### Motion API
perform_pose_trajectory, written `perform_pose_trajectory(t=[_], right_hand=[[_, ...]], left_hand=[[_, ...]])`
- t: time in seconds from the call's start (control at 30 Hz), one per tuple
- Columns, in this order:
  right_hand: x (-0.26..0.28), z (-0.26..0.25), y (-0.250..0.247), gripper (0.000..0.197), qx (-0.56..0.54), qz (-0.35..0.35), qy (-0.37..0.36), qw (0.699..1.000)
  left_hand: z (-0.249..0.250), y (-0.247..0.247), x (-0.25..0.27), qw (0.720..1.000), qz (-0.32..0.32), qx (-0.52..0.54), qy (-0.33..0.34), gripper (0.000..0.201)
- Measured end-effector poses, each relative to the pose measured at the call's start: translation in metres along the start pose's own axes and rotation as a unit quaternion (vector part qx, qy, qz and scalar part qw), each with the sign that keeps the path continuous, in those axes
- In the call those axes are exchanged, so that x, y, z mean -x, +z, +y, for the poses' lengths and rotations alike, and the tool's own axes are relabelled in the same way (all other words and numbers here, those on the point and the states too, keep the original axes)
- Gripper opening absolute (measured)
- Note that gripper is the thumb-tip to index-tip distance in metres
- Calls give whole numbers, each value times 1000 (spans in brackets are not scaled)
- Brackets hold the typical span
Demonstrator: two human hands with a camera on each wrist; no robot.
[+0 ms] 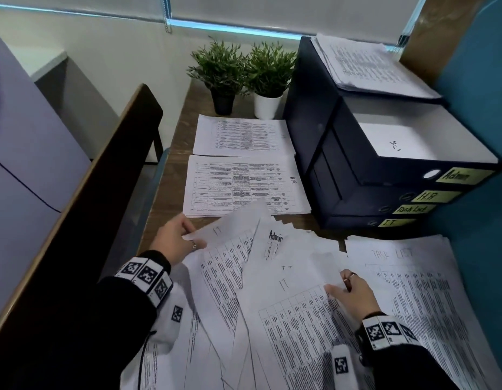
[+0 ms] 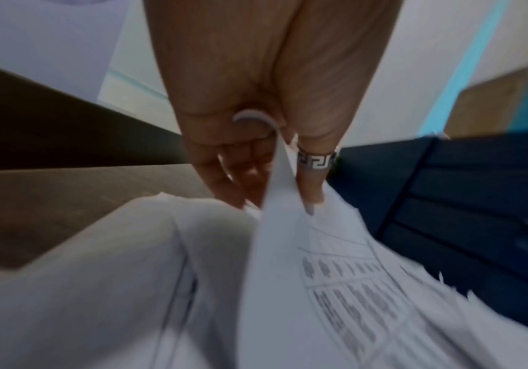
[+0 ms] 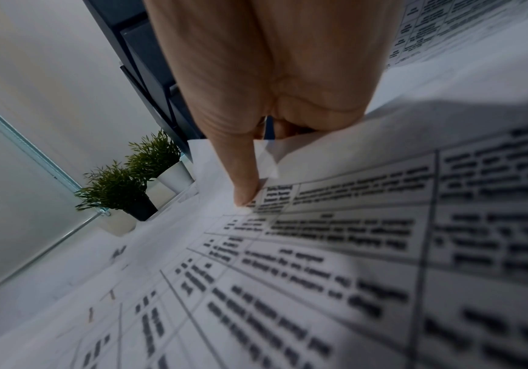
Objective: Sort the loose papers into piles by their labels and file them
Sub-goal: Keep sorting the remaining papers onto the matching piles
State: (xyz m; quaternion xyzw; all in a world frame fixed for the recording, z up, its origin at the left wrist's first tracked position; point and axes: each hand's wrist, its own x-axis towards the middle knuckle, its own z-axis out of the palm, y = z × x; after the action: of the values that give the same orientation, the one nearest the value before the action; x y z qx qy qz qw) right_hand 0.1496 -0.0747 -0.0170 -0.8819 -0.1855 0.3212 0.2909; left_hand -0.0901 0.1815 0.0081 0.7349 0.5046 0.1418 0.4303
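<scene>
White sheets everywhere at the near edge, a fanned heap of loose papers (image 1: pixel 272 291) spread across the tabletop (image 1: pixel 171 218), printed tables on every page and handwritten labels at the top: "IT" on a couple, "Admin" on one poking up behind. Left hand (image 1: pixel 175 239) has its grip pinching the far corner of a sheet marked IT (image 1: pixel 224 235), thumb on top, fingers (image 2: pixel 221 179) curled under, the page lifting off the heap. Right hand (image 1: pixel 353 294) is down on another IT sheet, thumb (image 3: pixel 243 179) pressing the print while the other fingers curl round the page's edge.

Here's the danger, as I read it: these pages overlap and slide on each other, so a pull on one corner could drag a neighbour along, and that Admin page could ride into the wrong pile. A thin corner pinched that tightly could also crease or tear if tugged against the weight on top.

Just right of the heap, a thick Task List pile (image 1: pixel 412 291), squared but ragged at the edges. Further back, an HR pile (image 1: pixel 244 187), then another neat pile (image 1: pixel 241 135) whose label I can't read. At the far right, stacked dark box files (image 1: pixel 370 175) with yellow tags: Admin, H.R, Task List, I.T. Two potted plants (image 1: pixel 244 77) at the very back.
</scene>
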Motion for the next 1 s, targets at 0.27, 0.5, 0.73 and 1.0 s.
perform_pose_trajectory(t=[0.27,0.5,0.73,1.0], right_hand=[[-6,7,2,10,-8,-7,1,1000],[-8,9,2,14,-1,-7,-23,1000],[-12,12,4,15,5,-2,-22,1000],[-15,17,5,12,8,10,-39,999]], left_hand=[[-16,24,0,970,-72,-230,-33,47],[-16,25,4,954,-46,-296,34,45],[-18,22,6,944,-32,-302,126,26],[-12,21,5,955,-66,-243,160,31]])
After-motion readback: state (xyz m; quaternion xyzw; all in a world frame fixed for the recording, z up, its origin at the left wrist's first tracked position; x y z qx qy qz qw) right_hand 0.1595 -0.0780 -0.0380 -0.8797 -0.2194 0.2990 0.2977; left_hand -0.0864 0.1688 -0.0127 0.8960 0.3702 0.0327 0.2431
